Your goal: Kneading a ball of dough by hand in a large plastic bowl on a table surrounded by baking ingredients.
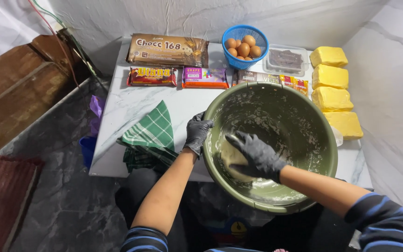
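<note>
A large olive-green bowl [320,126] smeared with flour rests on a white marble table [117,116], overhanging its near edge. Inside it lies a pale lump of dough [229,161]. My right hand [256,154], in a black glove, presses down on the dough. My left hand [197,132], also in a black glove, grips the bowl's left rim.
A green checked cloth [150,135] lies left of the bowl. At the back stand several wrapped chocolate blocks [168,49], a blue basket of eggs [244,46], and a clear tub [285,59]. Yellow butter-like blocks [332,86] line the right side. A wooden piece [19,88] sits at left.
</note>
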